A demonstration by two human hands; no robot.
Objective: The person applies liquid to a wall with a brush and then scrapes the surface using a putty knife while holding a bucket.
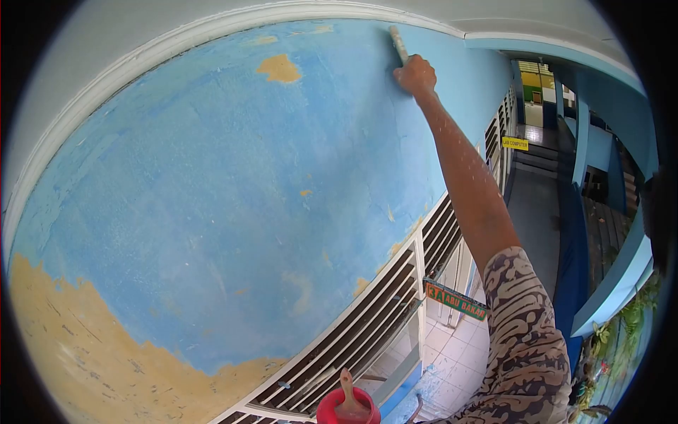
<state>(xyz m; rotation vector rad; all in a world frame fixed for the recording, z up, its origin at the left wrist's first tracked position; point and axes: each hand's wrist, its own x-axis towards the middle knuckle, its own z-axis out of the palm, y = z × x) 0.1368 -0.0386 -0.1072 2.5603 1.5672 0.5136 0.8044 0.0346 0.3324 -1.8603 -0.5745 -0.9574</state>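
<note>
My right hand [415, 75] is raised high against the blue wall [233, 155], its fingers wrapped round a pale, flat tool [399, 44] whose far end points up toward the white ceiling trim. The tool looks like a scraper or brush; its exact kind is hard to tell. Bare tan patches [279, 68] show in the blue paint. At the bottom, a red container [326, 408] holds a paintbrush [347, 389] with its wooden handle up. My left hand is not visible.
Louvred windows [381, 290] run below the wall. A green and red sign [455, 302] hangs beside my arm, and a yellow sign [515, 143] farther back. A corridor [531, 212] extends at right, with plants [632, 318] beyond its edge.
</note>
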